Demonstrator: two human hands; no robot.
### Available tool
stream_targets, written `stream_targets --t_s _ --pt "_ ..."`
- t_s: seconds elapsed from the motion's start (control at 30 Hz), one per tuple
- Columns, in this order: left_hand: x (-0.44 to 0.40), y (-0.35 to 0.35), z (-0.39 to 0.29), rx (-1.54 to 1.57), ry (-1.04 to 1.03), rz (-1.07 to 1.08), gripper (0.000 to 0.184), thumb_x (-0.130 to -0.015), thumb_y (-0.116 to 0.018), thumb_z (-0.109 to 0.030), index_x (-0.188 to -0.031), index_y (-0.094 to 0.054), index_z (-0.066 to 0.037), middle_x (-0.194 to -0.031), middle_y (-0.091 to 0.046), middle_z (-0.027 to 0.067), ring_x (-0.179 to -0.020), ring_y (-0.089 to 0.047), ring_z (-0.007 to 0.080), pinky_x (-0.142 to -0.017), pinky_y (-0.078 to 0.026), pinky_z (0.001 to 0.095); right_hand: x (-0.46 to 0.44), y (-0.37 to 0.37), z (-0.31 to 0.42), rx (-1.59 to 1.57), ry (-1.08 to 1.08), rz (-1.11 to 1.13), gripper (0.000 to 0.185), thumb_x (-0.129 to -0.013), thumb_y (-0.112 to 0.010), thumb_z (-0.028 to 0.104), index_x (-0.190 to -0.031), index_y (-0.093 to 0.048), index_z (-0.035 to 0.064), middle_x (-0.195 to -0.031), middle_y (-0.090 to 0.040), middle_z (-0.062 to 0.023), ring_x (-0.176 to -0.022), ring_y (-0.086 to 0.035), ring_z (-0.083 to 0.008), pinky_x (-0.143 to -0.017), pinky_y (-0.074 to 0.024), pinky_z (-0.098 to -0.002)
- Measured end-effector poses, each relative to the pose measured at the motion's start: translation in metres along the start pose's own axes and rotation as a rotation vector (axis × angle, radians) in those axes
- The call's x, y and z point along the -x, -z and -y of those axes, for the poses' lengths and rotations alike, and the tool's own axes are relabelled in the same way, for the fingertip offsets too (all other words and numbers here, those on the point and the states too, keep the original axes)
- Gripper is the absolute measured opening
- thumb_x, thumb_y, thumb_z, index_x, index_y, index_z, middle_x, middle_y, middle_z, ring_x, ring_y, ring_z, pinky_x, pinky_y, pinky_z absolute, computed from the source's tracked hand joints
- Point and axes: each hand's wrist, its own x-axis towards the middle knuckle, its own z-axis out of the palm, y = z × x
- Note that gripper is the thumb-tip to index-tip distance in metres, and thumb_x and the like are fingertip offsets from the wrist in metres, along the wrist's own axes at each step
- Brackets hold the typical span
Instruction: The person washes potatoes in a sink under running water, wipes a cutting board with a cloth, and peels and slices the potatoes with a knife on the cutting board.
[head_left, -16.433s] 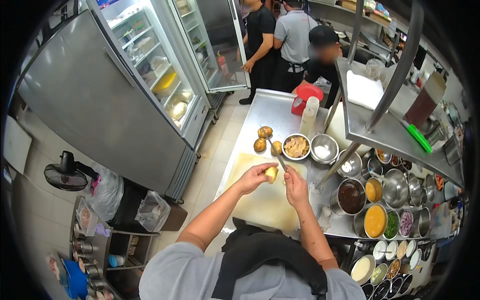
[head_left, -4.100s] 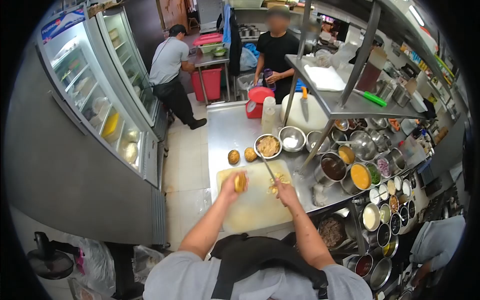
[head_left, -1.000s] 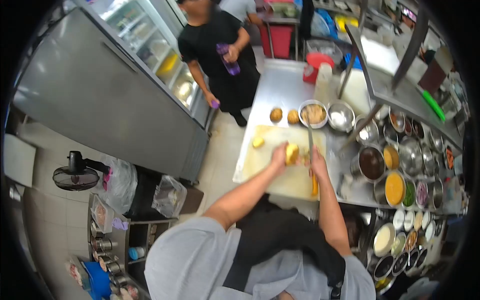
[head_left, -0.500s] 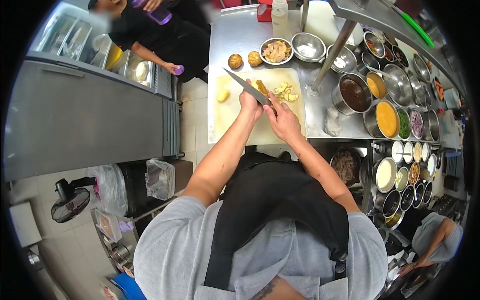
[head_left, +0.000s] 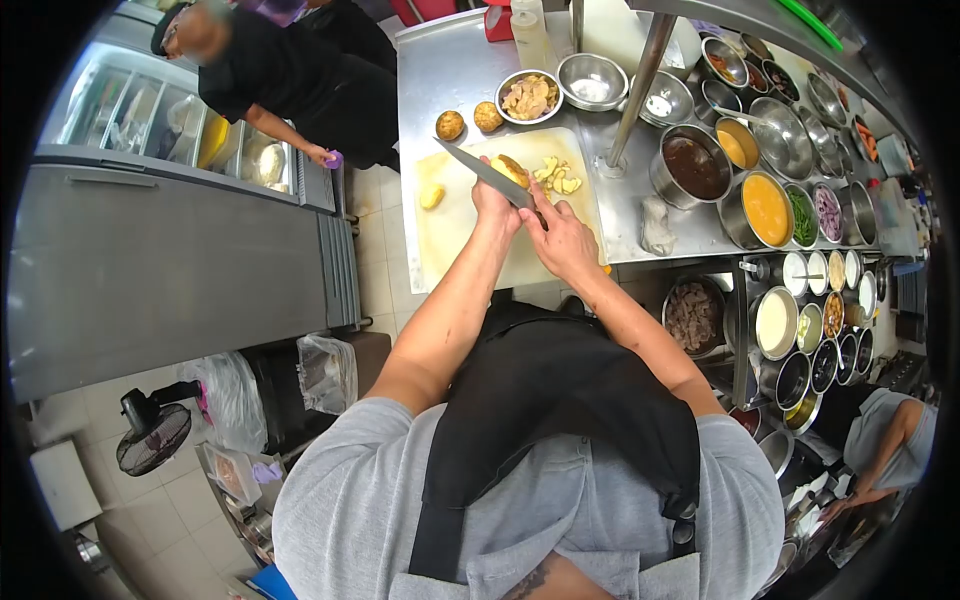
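Note:
My left hand point(head_left: 493, 203) is closed around a partly peeled potato point(head_left: 512, 170), its yellow flesh and some brown skin showing. The fingers of my right hand point(head_left: 562, 238) are wrapped round the handle of a large knife point(head_left: 492, 177). Its blade slants up to the left, across the potato as seen from above; whether the edge touches it I cannot tell. Below them lies a pale cutting board point(head_left: 455, 258). A yellow peeled piece point(head_left: 431, 195) rests on its left side, and peelings point(head_left: 560, 178) are heaped on the right. Two brown potatoes point(head_left: 450, 125) sit beyond the board.
Behind the board stand a bowl of cut pieces point(head_left: 529, 97) and an empty metal bowl point(head_left: 592, 82). A shelf post point(head_left: 640, 95) rises to the right, near pots of sauce point(head_left: 767, 210). One co-worker point(head_left: 290, 85) is at the left, another point(head_left: 885, 440) at the lower right.
The potato in my left hand shows more yellow flesh on top. My view has shifted slightly, so the counter appears further left. The co-worker at the left has shifted position.

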Motion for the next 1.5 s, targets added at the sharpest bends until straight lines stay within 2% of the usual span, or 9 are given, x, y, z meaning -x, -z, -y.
stream_targets --t_s 0.1,0.2,0.37,0.53,0.67,0.77,1.07,1.3,1.5 --pt "0.002 0.000 0.002 -0.018 -0.002 0.016 0.047 -0.107 -0.044 -0.048 -0.106 -0.053 -0.002 -0.089 -0.062 0.0140 -0.075 -0.063 0.0275 -0.065 -0.056 0.0420 0.000 0.005 0.004 -0.004 -0.001 -0.023 0.061 -0.102 -0.045 0.057 -0.157 -0.037 0.0309 -0.099 -0.063 -0.0181 -0.081 -0.068 -0.0402 -0.069 -0.0554 -0.0503" --pt "-0.001 0.004 0.005 -0.124 -0.053 0.020 0.046 -0.108 -0.043 -0.047 -0.111 -0.055 -0.003 -0.096 -0.064 0.0127 -0.085 -0.065 0.0270 -0.071 -0.056 0.0443 -0.004 0.005 0.006 0.005 0.003 -0.054 0.062 -0.102 -0.045 0.057 -0.156 -0.039 0.0293 -0.099 -0.063 -0.0181 -0.081 -0.068 -0.0405 -0.069 -0.0555 -0.0505" --pt "0.010 0.000 0.006 -0.143 0.004 0.045 0.042 -0.109 -0.042 -0.045 -0.104 -0.056 -0.006 -0.089 -0.062 0.0072 -0.074 -0.062 0.0219 -0.059 -0.053 0.0384 -0.012 0.003 0.003 -0.025 0.034 -0.061 0.066 -0.100 -0.045 0.060 -0.156 -0.040 0.0267 -0.105 -0.065 -0.0197 -0.083 -0.070 -0.0406 -0.069 -0.0568 -0.0512" --pt "0.014 0.004 0.008 -0.098 0.020 0.085 0.041 -0.109 -0.042 -0.045 -0.103 -0.056 -0.007 -0.088 -0.061 0.0068 -0.072 -0.062 0.0209 -0.057 -0.053 0.0370 -0.017 0.005 0.002 -0.069 0.046 -0.018 0.066 -0.100 -0.045 0.060 -0.156 -0.041 0.0254 -0.110 -0.066 -0.0194 -0.092 -0.069 -0.0406 -0.077 -0.0562 -0.0511" --pt "0.021 -0.004 0.002 -0.105 -0.010 0.118 0.039 -0.110 -0.041 -0.042 -0.108 -0.056 -0.006 -0.092 -0.061 0.0074 -0.079 -0.063 0.0221 -0.066 -0.056 0.0400 -0.025 -0.003 -0.002 -0.109 0.088 -0.073 0.066 -0.100 -0.045 0.060 -0.155 -0.042 0.0242 -0.114 -0.067 -0.0207 -0.099 -0.068 -0.0420 -0.083 -0.0550 -0.0513" --pt "0.028 -0.007 0.006 -0.154 -0.056 0.164 0.027 -0.109 -0.035 -0.024 -0.115 -0.053 -0.004 -0.104 -0.059 0.0089 -0.095 -0.059 0.0205 -0.081 -0.054 0.0381 -0.030 0.002 0.002 -0.130 0.080 -0.074 0.065 -0.101 -0.044 0.060 -0.155 -0.043 0.0232 -0.116 -0.068 -0.0222 -0.102 -0.068 -0.0427 -0.085 -0.0543 -0.0511" --pt "0.019 -0.003 0.003 -0.311 -0.149 0.228 0.030 -0.109 -0.030 -0.024 -0.117 -0.050 -0.004 -0.107 -0.059 0.0100 -0.096 -0.060 0.0212 -0.086 -0.053 0.0398 -0.044 0.009 0.009 -0.216 0.083 -0.089 0.063 -0.102 -0.045 0.057 -0.153 -0.046 0.0190 -0.111 -0.070 -0.0250 -0.104 -0.067 -0.0430 -0.089 -0.0529 -0.0495" --pt "0.026 -0.012 -0.006 -0.396 -0.190 0.169 0.033 -0.108 -0.034 -0.027 -0.118 -0.054 -0.002 -0.112 -0.060 0.0104 -0.102 -0.059 0.0201 -0.090 -0.051 0.0371 -0.053 0.014 0.016 -0.288 0.084 -0.071 0.060 -0.103 -0.043 0.056 -0.148 -0.050 0.0161 -0.111 -0.070 -0.0264 -0.106 -0.067 -0.0446 -0.089 -0.0523 -0.0510" --pt "0.027 -0.014 -0.010 -0.447 -0.230 0.189 0.048 -0.108 -0.039 -0.029 -0.141 -0.047 0.005 -0.127 -0.059 0.0136 -0.117 -0.056 0.0208 -0.098 -0.048 0.0346 -0.061 0.018 0.024 -0.299 0.010 -0.050 0.059 -0.103 -0.041 0.058 -0.140 -0.055 0.0143 -0.108 -0.071 -0.0266 -0.104 -0.066 -0.0465 -0.089 -0.0521 -0.0523"
